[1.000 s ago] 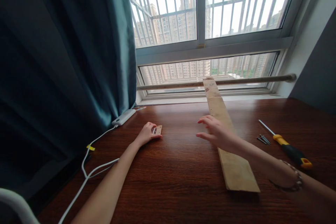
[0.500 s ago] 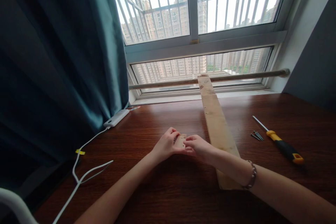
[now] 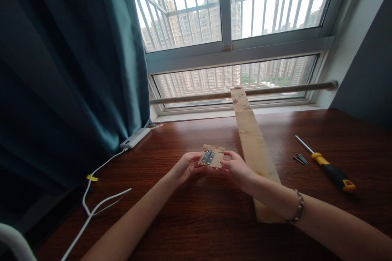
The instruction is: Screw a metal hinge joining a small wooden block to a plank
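Between both hands, above the dark wooden table, is a small wooden block [image 3: 218,158] with a metal hinge [image 3: 208,157] lying on its left part. My left hand [image 3: 186,166] is closed on the block's left edge, thumb near the hinge. Its right edge is pinched by my right hand [image 3: 237,167], which wears a braided bracelet. Small dark holes show in the wood near the right fingers. Whether the hinge is fastened cannot be told. The fingers beneath the block are partly hidden.
A long wooden plank [image 3: 255,142] lies right of the block, passing under my right forearm. Farther right are several screws [image 3: 300,159] and a yellow-black screwdriver [image 3: 332,171]. A white power bank [image 3: 135,138] with a white cable [image 3: 101,168] lies left, by the curtain [image 3: 122,69].
Both hands have moved apart to the block's two edges. The block and hinge, mostly covered before, now show plainly. My right fingers have left the block's top face.
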`<state>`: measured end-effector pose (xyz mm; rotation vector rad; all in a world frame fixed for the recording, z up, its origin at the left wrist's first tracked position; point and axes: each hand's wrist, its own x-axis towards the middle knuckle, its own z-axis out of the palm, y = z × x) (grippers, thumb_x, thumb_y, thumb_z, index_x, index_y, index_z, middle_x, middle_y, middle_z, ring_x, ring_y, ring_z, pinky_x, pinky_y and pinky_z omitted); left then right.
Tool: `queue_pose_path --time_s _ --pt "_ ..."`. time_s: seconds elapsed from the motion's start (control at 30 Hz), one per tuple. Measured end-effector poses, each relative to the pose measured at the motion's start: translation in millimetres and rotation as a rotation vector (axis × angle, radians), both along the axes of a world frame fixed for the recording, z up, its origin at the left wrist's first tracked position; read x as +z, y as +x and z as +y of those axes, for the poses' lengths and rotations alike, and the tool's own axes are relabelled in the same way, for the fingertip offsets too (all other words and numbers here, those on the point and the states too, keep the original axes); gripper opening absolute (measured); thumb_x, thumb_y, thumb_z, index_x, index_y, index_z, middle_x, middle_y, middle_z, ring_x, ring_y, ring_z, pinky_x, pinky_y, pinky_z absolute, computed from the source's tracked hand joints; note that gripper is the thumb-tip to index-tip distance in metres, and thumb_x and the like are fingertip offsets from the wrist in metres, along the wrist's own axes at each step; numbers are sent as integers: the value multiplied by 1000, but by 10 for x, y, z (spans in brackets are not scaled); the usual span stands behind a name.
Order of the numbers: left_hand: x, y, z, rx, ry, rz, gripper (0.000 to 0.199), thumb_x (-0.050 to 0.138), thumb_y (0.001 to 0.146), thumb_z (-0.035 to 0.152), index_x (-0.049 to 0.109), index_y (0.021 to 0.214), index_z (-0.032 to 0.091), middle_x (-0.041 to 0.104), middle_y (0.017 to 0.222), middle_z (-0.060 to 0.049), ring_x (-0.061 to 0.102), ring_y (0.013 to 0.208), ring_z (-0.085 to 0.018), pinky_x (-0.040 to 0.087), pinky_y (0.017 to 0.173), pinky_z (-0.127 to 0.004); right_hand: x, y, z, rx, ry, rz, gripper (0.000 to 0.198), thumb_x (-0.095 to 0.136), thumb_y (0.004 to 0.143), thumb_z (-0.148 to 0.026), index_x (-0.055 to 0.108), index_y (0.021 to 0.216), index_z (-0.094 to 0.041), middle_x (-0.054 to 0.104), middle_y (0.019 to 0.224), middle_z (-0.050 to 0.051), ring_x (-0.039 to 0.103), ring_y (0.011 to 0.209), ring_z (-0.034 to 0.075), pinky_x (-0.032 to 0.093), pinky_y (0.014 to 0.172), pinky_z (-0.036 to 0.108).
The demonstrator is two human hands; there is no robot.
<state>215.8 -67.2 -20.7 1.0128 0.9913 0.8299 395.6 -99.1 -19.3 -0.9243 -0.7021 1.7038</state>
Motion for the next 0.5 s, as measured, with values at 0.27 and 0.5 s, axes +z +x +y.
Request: queue_pose_path --time_s 0.27,0.5 --pt "-51 117 -138 75 65 29 36 72 65 27 61 95 11 65 98 -15 65 76 -19 50 63 -26 94 21 -42 38 -12 -5 42 68 59 -6 47 94 -13 66 79 7 65 68 14 52 67 25" --pt "54 296 -323 177 178 132 46 75 61 30 58 101 14 65 99 -12 63 77 -17 44 55 -20 26 17 -43 31 18 -86 49 74 52 -11 47 92 -14 66 74 5 64 66 15 51 64 25"
